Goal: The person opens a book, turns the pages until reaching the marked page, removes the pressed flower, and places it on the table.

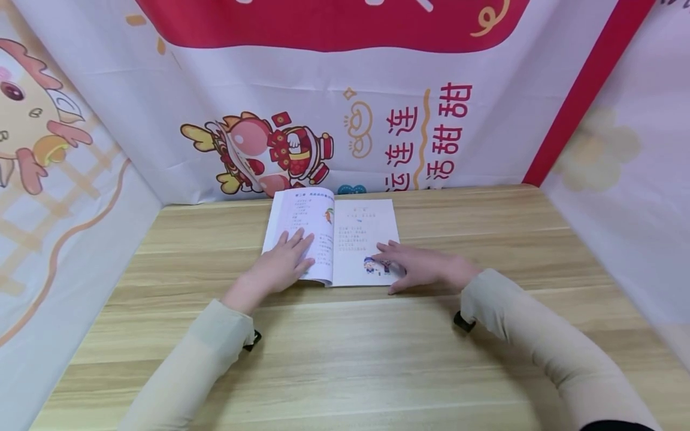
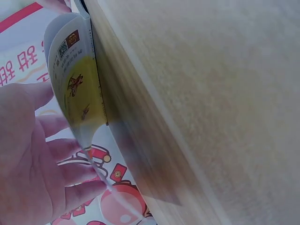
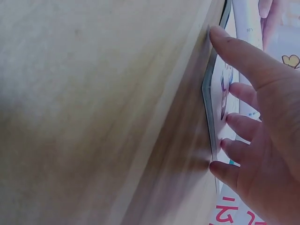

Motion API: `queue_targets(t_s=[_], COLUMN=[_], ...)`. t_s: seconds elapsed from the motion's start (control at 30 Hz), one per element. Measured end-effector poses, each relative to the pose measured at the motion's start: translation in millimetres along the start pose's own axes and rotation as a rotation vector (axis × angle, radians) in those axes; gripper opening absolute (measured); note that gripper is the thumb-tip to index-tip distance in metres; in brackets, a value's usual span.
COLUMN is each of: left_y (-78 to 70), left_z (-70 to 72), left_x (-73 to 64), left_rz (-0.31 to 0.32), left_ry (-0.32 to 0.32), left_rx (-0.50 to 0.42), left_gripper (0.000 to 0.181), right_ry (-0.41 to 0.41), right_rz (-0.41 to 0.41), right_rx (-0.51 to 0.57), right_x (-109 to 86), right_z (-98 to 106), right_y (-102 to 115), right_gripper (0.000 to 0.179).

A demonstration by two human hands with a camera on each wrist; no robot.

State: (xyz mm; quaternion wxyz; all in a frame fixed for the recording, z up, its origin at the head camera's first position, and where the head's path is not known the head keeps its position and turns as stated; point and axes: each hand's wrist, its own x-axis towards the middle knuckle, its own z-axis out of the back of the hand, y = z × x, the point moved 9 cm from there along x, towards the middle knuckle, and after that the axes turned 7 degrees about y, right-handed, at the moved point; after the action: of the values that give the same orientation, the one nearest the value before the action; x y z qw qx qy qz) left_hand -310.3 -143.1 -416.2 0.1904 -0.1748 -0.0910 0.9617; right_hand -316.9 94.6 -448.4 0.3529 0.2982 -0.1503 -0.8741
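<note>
An open book (image 1: 358,209) lies near the back of the table, with printed text and small coloured pictures on its pages. My left hand (image 1: 281,264) rests with spread fingers on the left page, which curves up from the table. In the left wrist view, that hand's fingertips touch the edge of the raised pages, and the yellow and white cover (image 2: 86,79) shows beneath. My right hand (image 1: 420,264) lies at the lower right corner of the right page. Its fingertips touch the page in the right wrist view, while the thumb (image 3: 225,42) is by the book's near edge.
The wood-grain table (image 1: 334,359) extends in front of the book and to both sides. A printed cloth (image 1: 302,78) with cartoon figures and red characters hangs behind it. More printed cloth (image 1: 70,221) hangs at the left side.
</note>
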Motion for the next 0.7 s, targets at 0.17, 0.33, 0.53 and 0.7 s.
queue_targets(t_s=[0.17,0.33,0.53,0.7], left_y=[0.9,2.1,3.5,1.7], left_z=[-2.3,-4.0,-4.9,-3.3], left_x=[-0.3,-0.9,-0.9,-1.4], left_rz=[0.011,0.012,0.015,0.010], left_ry=[0.024,0.029,0.032,0.031], left_rx=[-0.024,-0.033,-0.037,-0.045], left_gripper=[0.068,0.067,0.067,0.067], right_ry=[0.008,0.017,0.029,0.030], right_rz=[-0.008,-0.008,-0.003,0.006], right_rx=[-0.014,-0.031,-0.023,-0.037], right_x=[-0.7,-1.6,-4.2,-5.1], right_z=[1.8,4.2,7.1,9.5], right_y=[0.2,2.9,5.7,7.3], right_gripper=[0.078,0.074,0.071,0.067])
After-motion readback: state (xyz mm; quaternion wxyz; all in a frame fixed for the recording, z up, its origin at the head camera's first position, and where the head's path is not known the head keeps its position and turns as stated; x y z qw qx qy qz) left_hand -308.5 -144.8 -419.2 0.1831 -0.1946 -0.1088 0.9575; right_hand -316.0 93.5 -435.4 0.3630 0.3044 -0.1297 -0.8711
